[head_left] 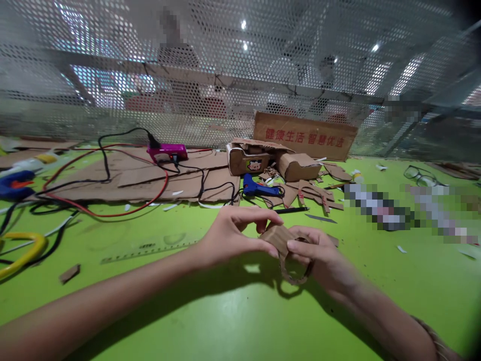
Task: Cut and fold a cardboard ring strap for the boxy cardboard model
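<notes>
Between my two hands is a small piece of brown cardboard (278,237), with a flat block-like part and a curved strip bent into a ring below it. My left hand (240,233) pinches its left edge between thumb and fingers. From the other side, my right hand (313,250) grips it with the thumb on top, close to the ring. The piece is held a little above the green table (225,316). Beyond my hands lie a blue glue gun (259,188) and a black pen (291,210). A clear ruler (150,252) lies left of my left hand.
Cardboard sheets (180,186) carry a purple power strip (167,152) with looping red and black cables. Cut cardboard shapes (298,166) and scraps are piled at the back centre. Yellow-handled scissors (28,253) lie far left, glasses (424,176) far right. A perforated metal screen (210,65) stands behind.
</notes>
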### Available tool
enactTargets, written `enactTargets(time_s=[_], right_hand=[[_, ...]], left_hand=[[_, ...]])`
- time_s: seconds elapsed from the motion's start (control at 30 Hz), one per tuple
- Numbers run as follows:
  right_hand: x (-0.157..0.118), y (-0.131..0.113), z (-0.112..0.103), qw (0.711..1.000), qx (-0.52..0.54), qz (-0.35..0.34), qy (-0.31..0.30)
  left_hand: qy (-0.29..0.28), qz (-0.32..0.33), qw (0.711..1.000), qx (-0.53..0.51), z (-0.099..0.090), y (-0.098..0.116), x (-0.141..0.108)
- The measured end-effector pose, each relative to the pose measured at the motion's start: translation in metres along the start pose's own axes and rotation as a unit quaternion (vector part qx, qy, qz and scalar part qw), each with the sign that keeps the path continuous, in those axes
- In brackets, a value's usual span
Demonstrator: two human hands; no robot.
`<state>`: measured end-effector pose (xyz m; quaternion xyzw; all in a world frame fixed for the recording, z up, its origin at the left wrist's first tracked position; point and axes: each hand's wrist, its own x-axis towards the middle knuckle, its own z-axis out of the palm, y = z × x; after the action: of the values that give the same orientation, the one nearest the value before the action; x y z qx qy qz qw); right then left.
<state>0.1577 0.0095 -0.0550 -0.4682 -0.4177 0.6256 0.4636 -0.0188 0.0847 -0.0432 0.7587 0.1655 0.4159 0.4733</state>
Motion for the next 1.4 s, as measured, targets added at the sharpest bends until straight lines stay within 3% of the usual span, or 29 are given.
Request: enactTargets(time_s=[0.17,0.23,0.37,0.43,0.63,0.77,0.87,0.97,1.13,1.27,1.4], right_hand=[[0.002,-0.016,-0.02,0.986,-0.165,-0.011,-0.012],[0.007,-0.029,-0.045,0.965,-0.26,-0.027,0.0],[0.034,-0.066,-0.109,0.896,-0.424,-0.093,0.097],[0.053,-0.085,-0.128,0.868,-0.47,-0.125,0.102],[0.084,-0.116,-0.124,0.808,-0.564,-0.172,0.008],[0.108,-0.116,-0.145,0.742,-0.643,-0.175,0.081],[0.137,-0.117,-0.171,0.704,-0.68,-0.171,0.112],[0.168,-0.123,-0.187,0.69,-0.702,-0.157,0.074],[0.198,-0.14,-0.192,0.683,-0.72,-0.124,-0.005],[0.198,-0.142,-0.197,0.678,-0.729,-0.093,-0.012],[0.18,-0.136,-0.207,0.671,-0.738,-0.066,0.021]], left_hand=[[-0.067,-0.031,0.994,0.079,-0.015,0.005,0.012],[-0.075,-0.039,0.992,0.089,-0.023,0.009,0.017],[-0.11,-0.044,0.988,0.096,-0.035,0.008,0.032],[-0.136,-0.045,0.985,0.099,-0.037,0.002,0.049],[-0.172,-0.044,0.977,0.116,-0.038,-0.022,0.129],[-0.132,-0.036,0.983,0.12,-0.035,-0.032,0.172],[-0.104,-0.033,0.986,0.123,-0.032,-0.034,0.187],[-0.097,-0.034,0.986,0.132,-0.034,-0.029,0.188],[-0.081,-0.053,0.982,0.162,-0.051,-0.006,0.168],[-0.05,-0.064,0.982,0.17,-0.062,0.009,0.151],[-0.027,-0.061,0.984,0.167,-0.066,0.017,0.138]])
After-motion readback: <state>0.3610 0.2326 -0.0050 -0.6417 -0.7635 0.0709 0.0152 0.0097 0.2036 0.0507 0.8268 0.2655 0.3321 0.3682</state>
